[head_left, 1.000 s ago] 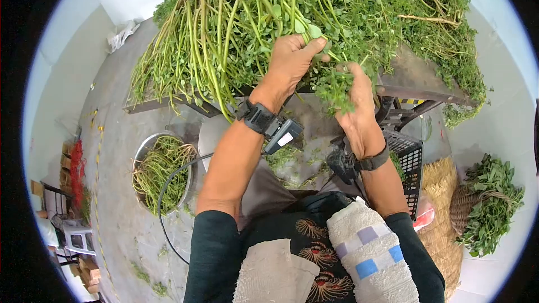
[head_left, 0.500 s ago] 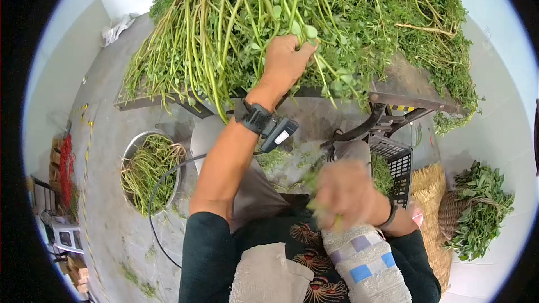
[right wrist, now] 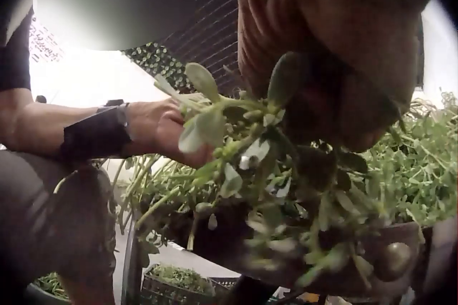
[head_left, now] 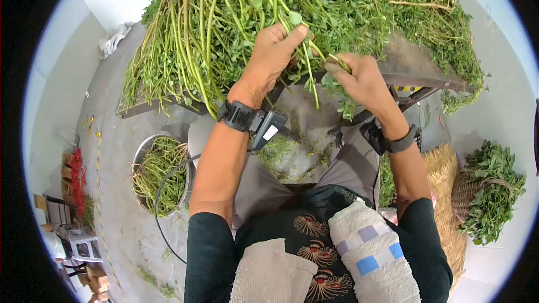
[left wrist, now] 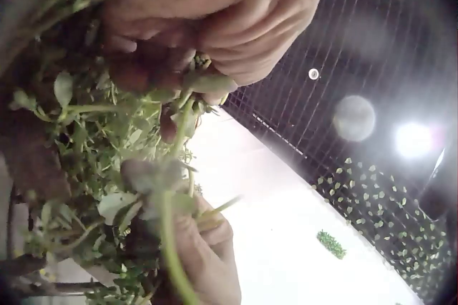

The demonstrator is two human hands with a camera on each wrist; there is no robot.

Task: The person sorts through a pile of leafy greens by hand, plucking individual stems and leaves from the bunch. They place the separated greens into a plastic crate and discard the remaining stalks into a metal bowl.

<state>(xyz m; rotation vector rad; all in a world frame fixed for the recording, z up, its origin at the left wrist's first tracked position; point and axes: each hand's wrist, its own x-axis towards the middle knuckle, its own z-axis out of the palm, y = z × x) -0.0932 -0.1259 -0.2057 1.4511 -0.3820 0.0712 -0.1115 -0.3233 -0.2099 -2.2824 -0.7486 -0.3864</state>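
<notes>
At the near edge of the heaped greens (head_left: 224, 33), the left hand (head_left: 269, 56) pinches leafy green stems between thumb and fingers. Just right of it, the right hand (head_left: 362, 81) grips a green stem (head_left: 318, 50) that runs between the two hands, with leaves hanging below. In the left wrist view the left hand (left wrist: 215, 19) is above and the right hand (left wrist: 204, 255) below, a stem between them. The right wrist view has the right hand (right wrist: 329, 47) close up over a leafy sprig (right wrist: 250, 133), its fingertips in shadow, and the left hand (right wrist: 168, 126) behind.
A metal basin (head_left: 139, 154) of trimmed stems stands on the floor at left. Below the table edge (head_left: 415, 76), greens lie in a container partly behind the right forearm. A wicker basket (head_left: 465, 193) of leaves stands at far right; a cable (head_left: 159, 205) hangs near the left arm.
The right hand went down toward the lap with a sprig, then came back up beside the left hand and took hold of a stem. The left hand stayed at the heap, shifting slightly left.
</notes>
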